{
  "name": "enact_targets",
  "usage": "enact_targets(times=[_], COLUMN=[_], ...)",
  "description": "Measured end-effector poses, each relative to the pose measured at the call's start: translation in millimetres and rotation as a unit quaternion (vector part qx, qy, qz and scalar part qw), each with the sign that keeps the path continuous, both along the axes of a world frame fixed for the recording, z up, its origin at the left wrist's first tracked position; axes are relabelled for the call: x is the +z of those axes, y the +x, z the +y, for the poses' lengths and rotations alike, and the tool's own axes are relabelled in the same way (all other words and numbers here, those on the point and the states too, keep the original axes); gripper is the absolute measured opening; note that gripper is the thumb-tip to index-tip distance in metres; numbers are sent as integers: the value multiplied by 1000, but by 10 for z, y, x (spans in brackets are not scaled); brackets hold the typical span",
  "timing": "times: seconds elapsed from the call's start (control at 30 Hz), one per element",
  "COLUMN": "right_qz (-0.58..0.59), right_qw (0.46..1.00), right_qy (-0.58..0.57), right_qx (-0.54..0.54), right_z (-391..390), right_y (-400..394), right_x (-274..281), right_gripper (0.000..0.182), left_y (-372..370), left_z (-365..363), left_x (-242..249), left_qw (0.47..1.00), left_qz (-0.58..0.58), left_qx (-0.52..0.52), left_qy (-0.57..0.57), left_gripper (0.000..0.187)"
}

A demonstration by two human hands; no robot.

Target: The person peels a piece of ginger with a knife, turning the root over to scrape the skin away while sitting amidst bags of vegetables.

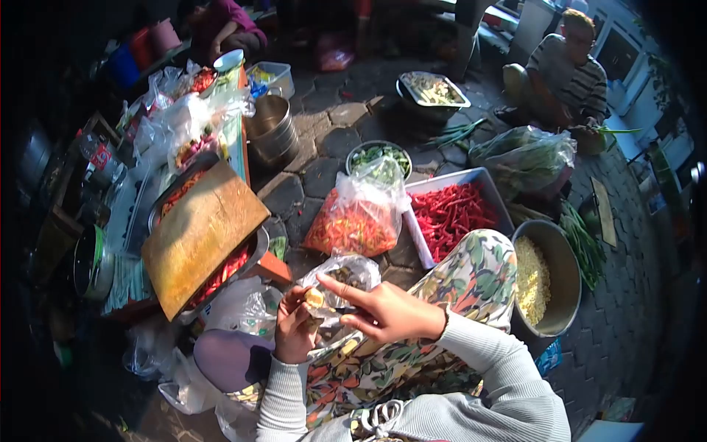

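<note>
My left hand [293, 331] is closed, its fingertips pinching a small pale-yellow root-like piece [314, 297] whose exact kind I cannot make out. Close against it, my right hand [394, 311] has its index finger stretched out and the other fingers curled. What seems to be a knife [325, 313] with a short greyish blade juts from that hand toward the piece; its handle is hidden in the palm. Just beyond both hands, a clear plastic bag [352, 267] with dark bits in it lies open over my lap.
Ahead are a bag of cut orange-red chillies [350, 228] and a tray of red chillies [453, 214]. On the right stands a pot [563, 295] of pale chopped pieces. A cutting board [202, 236] lies tilted at left. Two people sit farther back, one [574, 77] near leafy greens.
</note>
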State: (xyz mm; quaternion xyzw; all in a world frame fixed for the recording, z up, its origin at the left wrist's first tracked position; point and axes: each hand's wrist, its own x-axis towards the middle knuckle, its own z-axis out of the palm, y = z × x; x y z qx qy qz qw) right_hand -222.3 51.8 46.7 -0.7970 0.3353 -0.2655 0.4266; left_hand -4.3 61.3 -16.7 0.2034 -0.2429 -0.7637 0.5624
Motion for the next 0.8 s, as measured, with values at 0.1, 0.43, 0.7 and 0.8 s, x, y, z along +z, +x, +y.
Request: enact_targets(times=[0.1,0.43,0.7,0.8], right_qz=[2,32,-93,-78], right_qw=[989,952,987,990], right_qy=[-139,-271,6,10], right_qx=[-55,-139,-130,-118], right_z=[43,48,-48,-30], right_y=[84,199,215,234], right_x=[-114,-200,-245,-185], right_gripper=[68,59,46,46], left_y=[-22,-111,-104,-190], left_z=[-14,-11,-20,0], left_x=[-79,-1,-138,-240], left_qw=[997,989,974,980], left_qz=[74,-53,-191,-172], left_qx=[-6,107,88,80], left_qy=[27,87,77,56], left_gripper=[28,17,28,25])
